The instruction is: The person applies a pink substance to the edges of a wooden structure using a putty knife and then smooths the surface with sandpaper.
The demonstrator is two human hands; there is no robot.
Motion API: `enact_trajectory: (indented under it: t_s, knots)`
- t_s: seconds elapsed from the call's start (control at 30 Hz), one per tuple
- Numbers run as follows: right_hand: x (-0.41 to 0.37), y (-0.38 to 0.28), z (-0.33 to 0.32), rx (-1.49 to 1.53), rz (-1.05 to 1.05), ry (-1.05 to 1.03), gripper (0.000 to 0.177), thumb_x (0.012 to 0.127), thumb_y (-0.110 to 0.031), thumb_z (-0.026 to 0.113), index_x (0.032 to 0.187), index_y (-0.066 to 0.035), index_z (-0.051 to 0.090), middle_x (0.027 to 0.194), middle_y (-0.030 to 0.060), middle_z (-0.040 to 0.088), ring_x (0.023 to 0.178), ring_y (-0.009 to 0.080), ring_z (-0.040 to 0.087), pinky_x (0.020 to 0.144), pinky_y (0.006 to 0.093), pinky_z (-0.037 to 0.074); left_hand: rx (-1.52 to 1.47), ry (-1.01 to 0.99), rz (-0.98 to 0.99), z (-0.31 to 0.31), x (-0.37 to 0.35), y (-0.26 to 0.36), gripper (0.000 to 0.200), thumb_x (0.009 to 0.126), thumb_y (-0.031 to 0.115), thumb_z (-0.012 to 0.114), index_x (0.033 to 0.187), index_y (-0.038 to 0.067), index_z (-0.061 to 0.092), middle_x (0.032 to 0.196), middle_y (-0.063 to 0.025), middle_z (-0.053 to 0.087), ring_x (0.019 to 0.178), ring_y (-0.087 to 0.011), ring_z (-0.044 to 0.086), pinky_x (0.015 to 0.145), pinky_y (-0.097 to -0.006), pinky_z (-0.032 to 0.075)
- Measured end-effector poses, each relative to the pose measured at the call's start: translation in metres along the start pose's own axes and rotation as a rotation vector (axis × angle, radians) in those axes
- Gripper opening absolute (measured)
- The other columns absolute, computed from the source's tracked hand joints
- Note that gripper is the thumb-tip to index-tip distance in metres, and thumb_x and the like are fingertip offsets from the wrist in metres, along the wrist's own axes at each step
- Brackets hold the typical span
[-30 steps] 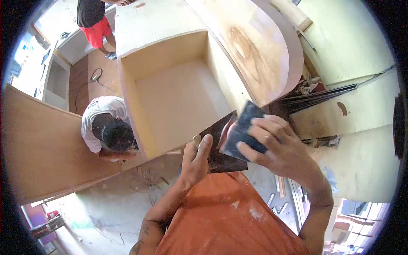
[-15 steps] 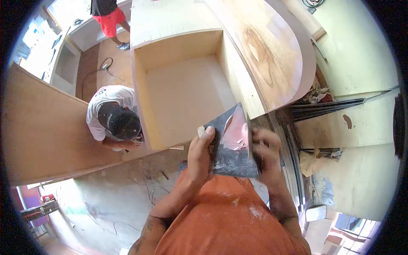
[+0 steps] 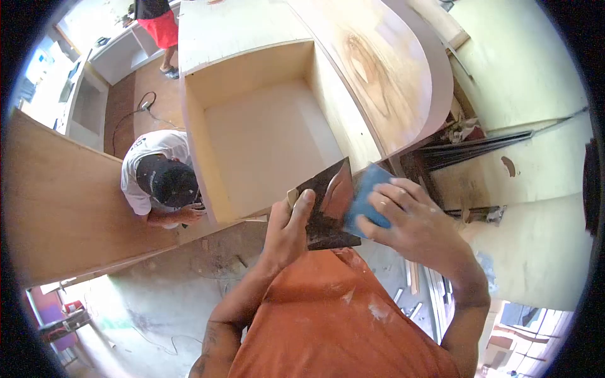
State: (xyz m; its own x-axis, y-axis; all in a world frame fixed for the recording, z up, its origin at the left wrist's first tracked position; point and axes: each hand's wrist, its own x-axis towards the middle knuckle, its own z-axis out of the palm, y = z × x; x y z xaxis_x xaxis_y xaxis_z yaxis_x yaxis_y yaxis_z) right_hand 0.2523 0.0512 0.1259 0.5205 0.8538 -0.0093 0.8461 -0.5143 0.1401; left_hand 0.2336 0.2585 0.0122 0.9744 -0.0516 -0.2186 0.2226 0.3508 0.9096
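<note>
My left hand [image 3: 288,228] grips a dark, flat putty board [image 3: 317,217] by its left side, thumb on top. A smooth mound of pink putty [image 3: 337,196] lies on the board's right part. In my right hand [image 3: 409,220] is a blue putty spreader [image 3: 365,200], fingers bent over its face and its left edge right at the board's right side. Both tools are above the near end of a pale wooden cabinet box [image 3: 217,208] with an open top.
A curved wooden top [image 3: 403,69] adjoins the box. To the left, a person in a white shirt [image 3: 161,170] crouches against the box; another person in red shorts [image 3: 161,29] stands farther back. Dark strips [image 3: 476,151] lie at the right beside large pale panels [image 3: 535,264].
My right hand, blurred behind the board's right edge before, has come round to the right and now shows the blue spreader. The board has turned and looks darker; the view has shifted slightly.
</note>
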Motion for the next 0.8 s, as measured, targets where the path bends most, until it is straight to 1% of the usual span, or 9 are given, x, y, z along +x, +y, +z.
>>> enact_trajectory:
  t_s: [0.2,0.27,0.33,0.4,0.53,0.6,0.67,0.7,0.8]
  knots:
    - [0.003,-0.011,0.016,0.162,0.047,0.166,0.035,0.071,-0.01,0.066,0.104,-0.019,0.059,0.109,0.009,0.049,0.11,0.0292,0.049,0.095,0.0454,0.044,0.181,0.009,0.055,-0.002,-0.004,0.021,0.032,0.101,0.027,0.042,0.09,0.002,0.059,0.075,0.0035,0.051,0.067,-0.0065,0.043,0.057,-0.0273,0.036]
    - [-0.007,-0.019,0.014,0.224,0.117,0.295,0.037,0.075,-0.015,0.062,0.111,-0.022,0.056,0.109,0.0075,0.05,0.108,0.0291,0.052,0.098,0.0448,0.042,-0.19,0.135,-0.029,0.0,-0.005,0.028,0.032,0.1,0.029,0.044,0.094,0.002,0.06,0.077,0.0021,0.055,0.069,-0.0078,0.049,0.06,-0.0273,0.041]
    - [0.004,-0.038,0.035,0.609,0.111,0.595,0.052,0.067,-0.002,0.072,0.114,-0.019,0.056,0.111,0.0081,0.05,0.108,0.03,0.051,0.096,0.0447,0.041,-0.142,0.167,-0.123,-0.007,-0.002,0.012,0.034,0.097,0.034,0.048,0.101,0.002,0.059,0.085,-0.0006,0.059,0.074,-0.0092,0.054,0.067,-0.0264,0.046]
    - [0.016,-0.042,0.082,0.791,0.276,0.765,0.059,0.064,-0.004,0.077,0.117,-0.016,0.053,0.114,0.0099,0.049,0.111,0.0316,0.049,0.096,0.0453,0.041,-0.543,0.122,-0.225,0.006,0.002,0.007,0.037,0.095,0.037,0.051,0.107,0.003,0.057,0.093,-0.0024,0.06,0.08,-0.0092,0.056,0.074,-0.0238,0.047]
    - [0.004,0.008,0.06,0.418,0.43,0.564,0.064,0.062,0.001,0.077,0.118,-0.013,0.049,0.117,0.0129,0.047,0.112,0.0346,0.047,0.096,0.0454,0.04,-0.322,0.052,-0.065,0.001,-0.005,-0.008,0.032,0.096,0.031,0.051,0.107,0.001,0.057,0.097,-0.0019,0.06,0.082,-0.0091,0.057,0.073,-0.0243,0.047]
    - [-0.002,0.003,0.037,0.408,0.402,0.545,0.053,0.07,-0.004,0.07,0.117,-0.015,0.05,0.115,0.0109,0.049,0.112,0.0316,0.048,0.096,0.0442,0.041,-0.362,0.087,-0.093,0.009,-0.005,0.004,0.028,0.097,0.03,0.05,0.103,0.003,0.057,0.091,0.0016,0.057,0.079,-0.0065,0.052,0.069,-0.0231,0.043]
    - [-0.003,-0.002,0.016,0.028,0.043,0.132,0.04,0.078,-0.016,0.061,0.117,-0.018,0.051,0.113,0.0088,0.05,0.113,0.0271,0.048,0.096,0.043,0.041,-0.159,0.057,-0.045,-0.004,0.002,-0.01,0.026,0.098,0.031,0.049,0.096,0.006,0.056,0.081,0.0053,0.049,0.073,-0.0051,0.043,0.064,-0.0229,0.037]
    - [-0.005,0.001,0.001,-0.023,0.024,0.024,0.032,0.082,-0.025,0.054,0.113,-0.019,0.052,0.112,0.0075,0.052,0.111,0.0242,0.05,0.097,0.0419,0.04,-0.179,0.058,0.02,0.001,0.006,-0.006,0.026,0.099,0.032,0.048,0.088,0.008,0.053,0.074,0.0077,0.042,0.067,-0.0049,0.037,0.058,-0.0252,0.033]
    - [0.002,0.003,-0.011,-0.064,0.024,0.221,0.03,0.079,-0.024,0.056,0.109,-0.019,0.054,0.109,0.007,0.052,0.109,0.024,0.051,0.096,0.042,0.04,-0.105,0.031,-0.004,-0.003,-0.003,-0.003,0.028,0.1,0.03,0.047,0.086,0.006,0.053,0.072,0.0067,0.043,0.067,-0.0058,0.038,0.055,-0.0266,0.033]
